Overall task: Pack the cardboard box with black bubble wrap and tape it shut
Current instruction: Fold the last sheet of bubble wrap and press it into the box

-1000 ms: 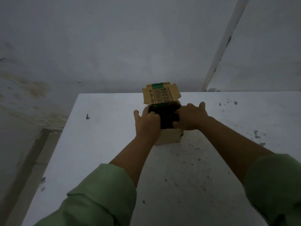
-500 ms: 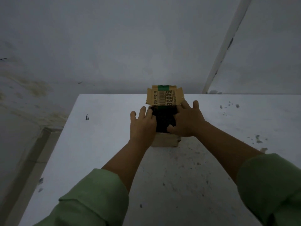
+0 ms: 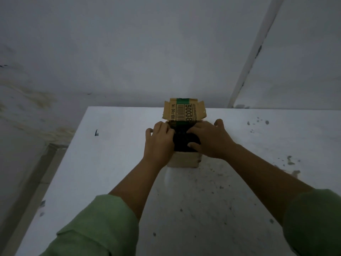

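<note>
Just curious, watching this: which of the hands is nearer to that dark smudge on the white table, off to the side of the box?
Left. The left hand lies on the smudge's side of the box; the right hand rests on the box's far side.

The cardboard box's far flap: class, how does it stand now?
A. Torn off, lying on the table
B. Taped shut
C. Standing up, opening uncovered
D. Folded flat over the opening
C: the far flap stands upright behind the black bubble wrap, which both hands press into the cardboard box.
</note>
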